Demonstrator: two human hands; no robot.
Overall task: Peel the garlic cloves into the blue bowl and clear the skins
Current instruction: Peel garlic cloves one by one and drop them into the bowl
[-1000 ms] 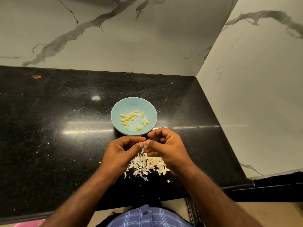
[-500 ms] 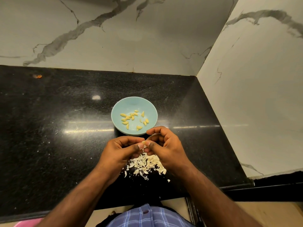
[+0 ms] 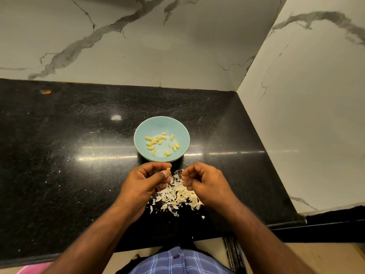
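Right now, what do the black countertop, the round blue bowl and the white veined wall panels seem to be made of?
Black countertop: polished speckled stone, likely granite; it mirrors the lights.
Round blue bowl: smooth and evenly glazed, probably ceramic, possibly melamine.
White veined wall panels: grey veins suggest marble or marble-look tile, with a soft sheen.

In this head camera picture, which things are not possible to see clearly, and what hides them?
- Head view: the small pale garlic clove pinched by the left hand is mostly covered by the thumb; peeled or not, unclear.
- Right hand: curled fingers hide whether it holds a skin.
- Pile of white garlic skins on the black granite counter: both hands cover part, so any unpeeled cloves are hidden.
- Checked blue shirt: cut by the bottom edge.
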